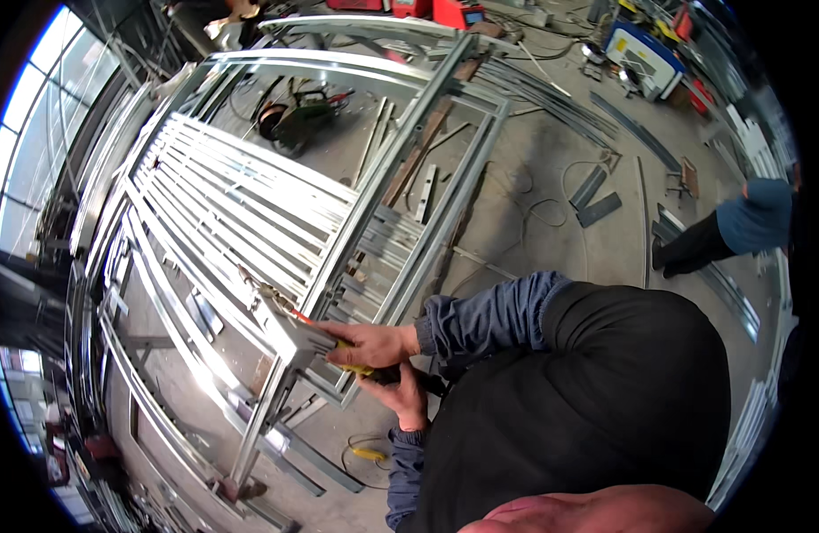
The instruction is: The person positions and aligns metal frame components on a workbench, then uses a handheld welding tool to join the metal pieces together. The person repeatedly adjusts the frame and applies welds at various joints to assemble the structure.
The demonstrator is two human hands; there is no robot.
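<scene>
Blue-white box (642, 58), 2 grey plates (599, 210).

Large frame (365, 213) of smooth metal, its rails a dull, galvanised-looking grey. The bars (267, 160) inside it are glossy silver, catching light in white streaks. Near the frame's far edge lies a reddish-brown beam (416, 158) with a rough, matt face — rusted metal or wood, it is hard to tell. The tool (360, 369) shows a yellow casing that looks like plastic. The blue sleeves (489, 315) are wrinkled cloth, the black garment (623, 382) matt fabric. Beneath, the floor (534, 240) looks like bare concrete — grey, matt and stained.
</scene>
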